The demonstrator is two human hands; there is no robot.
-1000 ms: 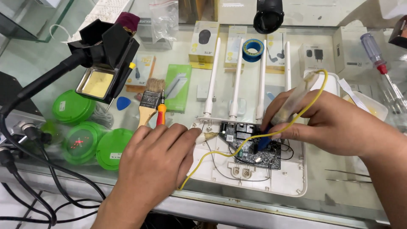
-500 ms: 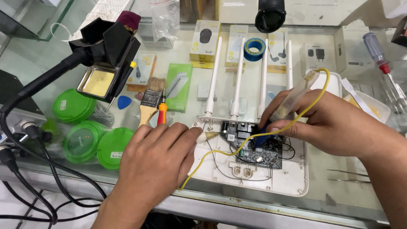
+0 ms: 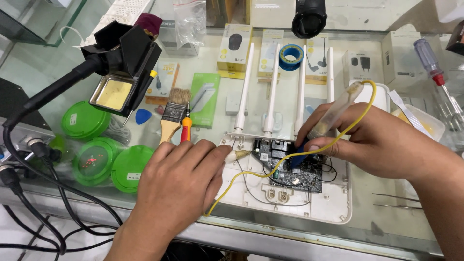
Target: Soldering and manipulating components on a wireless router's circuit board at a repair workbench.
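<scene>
Opened white router (image 3: pixel 309 205) lies flat near the front edge of the glass desk (image 3: pixel 386 227), four antennas (image 3: pixel 273 92) pointing away from the person, roughly parallel. Dark circuit board (image 3: pixel 295 166) exposed in the shell.

Right hand (image 3: pixel 382 142) clamped on a translucent pen-shaped probe (image 3: pixel 333 111); long axis tilted, rear end up and away to the right, blue tip (image 3: pixel 298 155) down-left onto the board.

Left hand (image 3: pixel 176 186) palm down, fingers closed, pinching a small pale probe (image 3: pixel 238 155); it lies near level, tip pointing right toward the board's left edge.

Yellow wire (image 3: pixel 338 140) arcs between the two probes.

Brush (image 3: pixel 171 116) and green lids (image 3: pixel 94 159) left of the router.
</scene>
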